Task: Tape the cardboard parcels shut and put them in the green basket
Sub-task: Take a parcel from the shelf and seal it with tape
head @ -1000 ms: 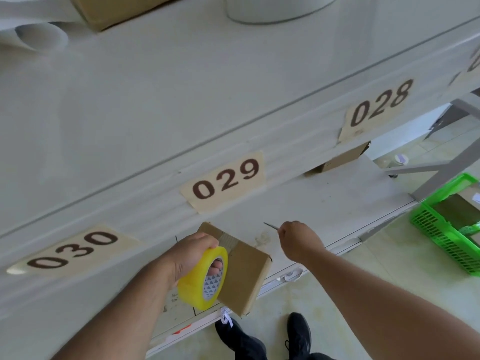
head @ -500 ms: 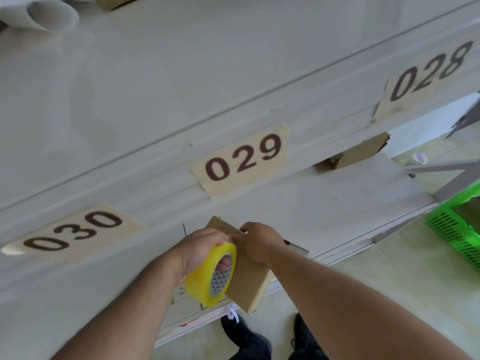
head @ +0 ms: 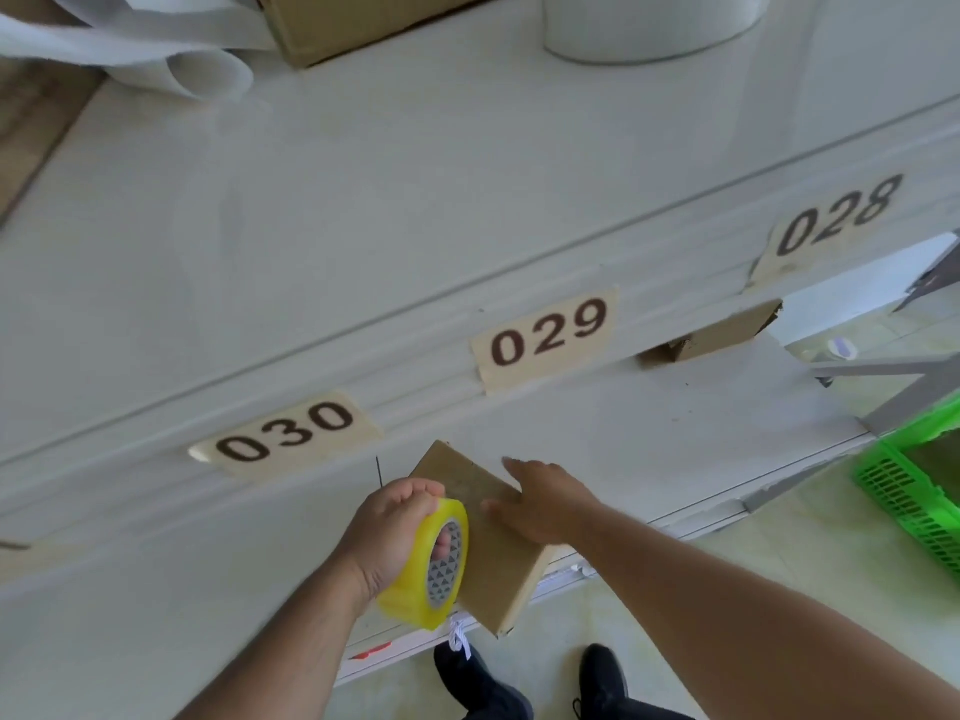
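Note:
A flat brown cardboard parcel (head: 493, 574) lies on the lower white shelf (head: 649, 439), one corner over the shelf's front edge. My left hand (head: 389, 537) grips a yellow roll of clear tape (head: 431, 569), fingers through its core, held against the parcel's left side. My right hand (head: 545, 504) lies flat on the parcel's top with straight fingers, pressing a strip of tape. The green basket (head: 914, 491) stands on the floor at the far right, partly cut off by the frame's edge.
Labels 030 (head: 285, 433), 029 (head: 548, 335) and 028 (head: 836, 220) mark the shelf rail. Another cardboard box (head: 711, 335) sits further back on the lower shelf. The upper shelf carries a box (head: 332, 23) and white rolls (head: 171, 59). My dark shoes (head: 483, 683) stand below.
My right hand came from the right onto the parcel, then uncurled and now lies flat on its top. The left hand kept the tape roll at the parcel.

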`<state>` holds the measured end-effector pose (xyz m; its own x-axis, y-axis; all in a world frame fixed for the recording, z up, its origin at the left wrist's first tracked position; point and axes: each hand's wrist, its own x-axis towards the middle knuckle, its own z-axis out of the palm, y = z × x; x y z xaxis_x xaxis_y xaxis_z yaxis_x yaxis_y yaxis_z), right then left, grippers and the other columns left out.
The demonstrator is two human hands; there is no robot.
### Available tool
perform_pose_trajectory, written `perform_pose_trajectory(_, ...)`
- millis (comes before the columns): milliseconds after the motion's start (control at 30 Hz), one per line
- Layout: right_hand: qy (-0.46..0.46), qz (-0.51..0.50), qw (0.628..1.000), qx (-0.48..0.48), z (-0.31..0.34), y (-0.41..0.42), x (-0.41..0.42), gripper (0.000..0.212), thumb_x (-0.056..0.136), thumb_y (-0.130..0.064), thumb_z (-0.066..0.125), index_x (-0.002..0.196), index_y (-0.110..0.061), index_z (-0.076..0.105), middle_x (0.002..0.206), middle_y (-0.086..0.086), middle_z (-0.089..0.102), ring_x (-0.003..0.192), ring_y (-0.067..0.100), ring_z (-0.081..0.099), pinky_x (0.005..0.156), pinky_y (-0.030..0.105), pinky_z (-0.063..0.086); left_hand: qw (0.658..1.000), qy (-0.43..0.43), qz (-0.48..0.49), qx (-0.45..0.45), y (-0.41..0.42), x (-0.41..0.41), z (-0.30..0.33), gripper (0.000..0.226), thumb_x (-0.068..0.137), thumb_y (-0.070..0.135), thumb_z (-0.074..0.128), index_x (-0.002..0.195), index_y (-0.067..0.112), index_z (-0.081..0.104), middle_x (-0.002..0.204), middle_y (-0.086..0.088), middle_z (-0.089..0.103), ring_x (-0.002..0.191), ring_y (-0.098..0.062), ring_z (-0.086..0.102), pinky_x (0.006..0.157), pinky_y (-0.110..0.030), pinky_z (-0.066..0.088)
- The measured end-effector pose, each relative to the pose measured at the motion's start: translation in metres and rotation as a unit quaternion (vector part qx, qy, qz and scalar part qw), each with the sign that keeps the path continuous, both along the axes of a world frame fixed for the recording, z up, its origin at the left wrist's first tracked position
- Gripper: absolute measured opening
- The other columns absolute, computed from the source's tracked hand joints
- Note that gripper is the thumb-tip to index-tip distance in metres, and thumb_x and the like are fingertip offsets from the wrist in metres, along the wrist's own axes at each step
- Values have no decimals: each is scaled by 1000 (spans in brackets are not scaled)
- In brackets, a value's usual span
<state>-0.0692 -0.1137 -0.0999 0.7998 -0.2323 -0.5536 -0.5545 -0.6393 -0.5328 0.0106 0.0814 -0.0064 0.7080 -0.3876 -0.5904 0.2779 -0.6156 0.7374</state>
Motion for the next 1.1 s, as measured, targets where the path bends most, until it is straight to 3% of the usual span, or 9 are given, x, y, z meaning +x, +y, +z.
perform_pose_trajectory(67, -44, -3, 997, -67, 11, 4, -23, 79, 98, -60, 52, 164, -25, 24, 166, 0, 34, 151, 28, 31, 121, 45, 31, 1000, 13, 11, -19, 2, 1, 0, 19, 100, 11, 56, 112, 9, 69, 79, -27, 72, 65, -32, 68, 73, -41, 57)
perform_pose_trajectory(233, -181, 94, 962, -183, 22, 69, -63, 54, 86, -52, 51, 129, -21, 61, 130, 2, 59, 125, 32, 53, 107, 45, 42, 967, 133, 185, -114, 23, 9, 2, 25, 97, 24, 56, 110, 10, 74, 76, -21, 66, 64, -29, 66, 69, -34, 54)
perform_pose_trajectory(367, -178, 167, 946, -215, 12, 89, -60, 96, 70, -81, 46, 139, -14, 55, 129, 5, 56, 122, 32, 48, 110, 52, 40, 912, 165, 321, -197, 48, 8, 9, 24, 96, 24, 52, 93, 5, 66, 70, -15, 53, 43, -15, 52, 42, -20, 46)
perform_pose_trajectory(567, -159, 247, 921, -255, 1, 76, -39, 74, 62, -47, 77, 125, -11, 65, 117, 8, 61, 116, 34, 54, 105, 58, 46, 893, 140, 359, -233, 69, -8, 28, 22, 91, 25, 52, 79, 8, 58, 64, -15, 50, 43, -17, 47, 43, -19, 45)
perform_pose_trajectory(733, -186, 305, 902, -241, 6, 31, -22, 90, 74, -51, 80, 150, -11, 52, 152, 8, 53, 147, 28, 44, 123, 47, 34, 895, 130, 365, -223, 69, -28, 51, 25, 94, 26, 51, 82, 8, 63, 66, -14, 50, 46, -17, 48, 46, -21, 48)
perform_pose_trajectory(800, -136, 313, 921, -187, 31, 25, -24, 90, 91, -53, 70, 162, -14, 31, 168, 6, 33, 158, 25, 24, 128, 41, 18, 902, 123, 353, -217, 66, -39, 60, 25, 96, 25, 50, 96, 9, 69, 67, -15, 54, 45, -17, 50, 47, -21, 47)
perform_pose_trajectory(900, -176, 96, 980, 13, 82, 48, -39, 34, 100, -50, 60, 129, -33, 60, 129, -12, 67, 118, 11, 62, 103, 38, 49, 934, 43, 304, -184, 58, -55, 72, 21, 92, 22, 59, 102, 17, 78, 83, -15, 72, 57, -23, 64, 64, -31, 53)
perform_pose_trajectory(967, -230, -114, 943, 214, 114, 76, -49, 19, 105, -41, 58, 98, -25, 63, 90, -5, 75, 80, 10, 71, 87, 49, 59, 959, -60, 242, -137, 55, -66, 75, 29, 77, 31, 68, 103, 25, 79, 97, -6, 78, 77, -24, 73, 82, -42, 58)
perform_pose_trajectory(1100, -198, -255, 828, 459, 146, 118, -59, 29, 100, -36, 69, 124, -22, 62, 104, 8, 78, 98, 25, 77, 92, 46, 62, 956, -195, 182, -120, 48, -89, 78, 44, 79, 33, 64, 124, 34, 65, 116, 22, 72, 109, 5, 65, 97, -30, 52)
